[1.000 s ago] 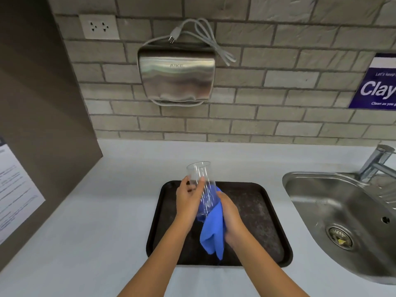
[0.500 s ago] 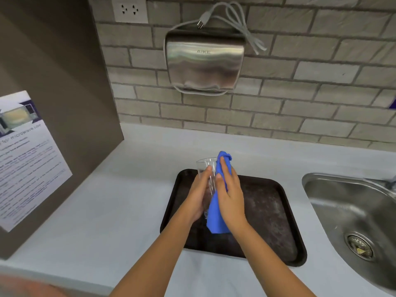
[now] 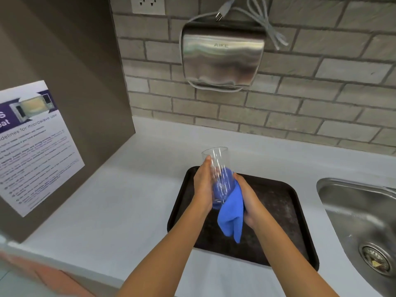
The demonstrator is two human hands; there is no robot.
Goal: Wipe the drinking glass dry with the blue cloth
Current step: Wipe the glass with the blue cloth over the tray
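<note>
A clear drinking glass (image 3: 216, 161) is held in the air above a dark tray (image 3: 285, 213), its open mouth pointing up and away from me. My left hand (image 3: 203, 187) grips the glass along its left side. My right hand (image 3: 246, 200) presses the blue cloth (image 3: 232, 213) against the lower right side of the glass. The cloth shows through the lower part of the glass, and a loose end hangs down below my right hand. The base of the glass is hidden by the cloth and my hands.
A steel sink (image 3: 362, 219) with a drain lies to the right of the tray on the pale counter (image 3: 111, 200). A steel hand dryer (image 3: 222, 58) hangs on the brick wall. A brown side panel with a printed notice (image 3: 36, 146) stands at the left.
My right hand and the cloth slid down from the rim to the lower part of the glass, baring the upper glass. The view shifted a little.
</note>
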